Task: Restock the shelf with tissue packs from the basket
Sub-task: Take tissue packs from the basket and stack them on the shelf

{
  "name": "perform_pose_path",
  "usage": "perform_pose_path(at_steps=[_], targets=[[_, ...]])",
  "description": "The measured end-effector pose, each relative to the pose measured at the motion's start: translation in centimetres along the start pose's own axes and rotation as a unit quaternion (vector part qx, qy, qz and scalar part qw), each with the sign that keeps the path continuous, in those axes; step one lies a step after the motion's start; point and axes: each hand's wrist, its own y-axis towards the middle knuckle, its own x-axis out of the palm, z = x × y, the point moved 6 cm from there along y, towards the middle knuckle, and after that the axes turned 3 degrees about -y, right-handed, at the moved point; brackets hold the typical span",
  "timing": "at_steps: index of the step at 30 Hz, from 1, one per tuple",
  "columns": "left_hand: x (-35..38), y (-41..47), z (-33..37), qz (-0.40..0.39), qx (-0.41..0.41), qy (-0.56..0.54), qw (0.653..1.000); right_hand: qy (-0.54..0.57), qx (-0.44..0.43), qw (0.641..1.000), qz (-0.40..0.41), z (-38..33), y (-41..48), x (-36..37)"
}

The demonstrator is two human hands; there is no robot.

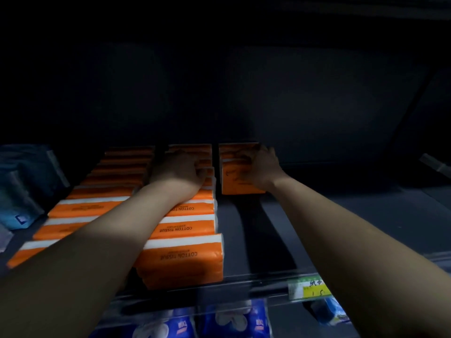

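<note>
Orange and white tissue packs marked COTTON TISSUE fill a dark shelf [353, 215] in three rows. The left row [80, 208] and the middle row [185, 225] run from the back to the shelf's front edge. The right row [238, 172] is a short stack deep at the back. My left hand [180, 170] rests on top of the middle row's rear packs, fingers curled over a pack's edge. My right hand [264, 167] grips the right side of the front pack in the short right row. The basket is out of view.
Blue packages [22, 186] stand at the shelf's left end. A green and yellow price label [311, 289] sits on the front rail. Blue and white packs [234, 320] lie on the shelf below. The shelf floor in front of and right of the short row is bare.
</note>
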Motion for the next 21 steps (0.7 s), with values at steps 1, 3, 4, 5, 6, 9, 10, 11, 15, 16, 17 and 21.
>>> perform_pose_path(at_steps=[1,3,4,5,6,9,10,11,15,16,17,21], targets=[[0.0,-0.1,0.0,-0.004,-0.005,-0.005,1.000,0.004,0.000,1.000,0.007,0.1,-0.1,-0.1],[-0.2,-0.5,0.3,-0.007,-0.011,-0.013,1.000,0.011,0.000,1.000,0.027,0.3,-0.4,-0.6],[-0.3,-0.6,0.5,-0.004,-0.010,-0.012,1.000,0.010,-0.003,0.999,0.038,0.4,-0.6,-1.0],[-0.4,-0.8,0.8,-0.002,-0.009,-0.011,1.000,0.007,-0.006,0.999,0.045,0.5,-1.0,-1.4],[-0.6,-1.1,1.1,-0.001,-0.008,-0.009,1.000,0.005,-0.007,0.999,0.050,0.7,-1.4,-1.9],[-1.2,-2.2,2.7,0.007,0.006,0.003,1.000,-0.004,-0.016,0.999,0.049,1.2,-3.2,-3.2],[-1.3,-2.8,3.3,0.011,0.015,0.003,1.000,-0.005,-0.026,0.998,0.051,1.3,-4.1,-3.6],[-1.4,-3.4,4.0,0.013,0.023,0.002,1.000,0.001,-0.038,0.998,0.055,1.5,-5.1,-4.0],[-1.4,-6.1,7.1,0.022,0.046,0.021,0.998,0.016,-0.045,0.995,0.091,3.0,-10.2,-6.7],[-1.4,-6.8,8.2,0.028,0.060,0.017,0.998,0.007,-0.039,0.994,0.097,3.6,-11.6,-7.3],[-1.3,-7.5,9.3,0.035,0.076,0.012,0.996,-0.002,-0.033,0.994,0.101,4.4,-13.0,-7.8],[0.4,-10.8,14.1,0.023,0.126,-0.013,0.992,-0.018,-0.004,0.994,0.103,8.5,-18.7,-9.7]])
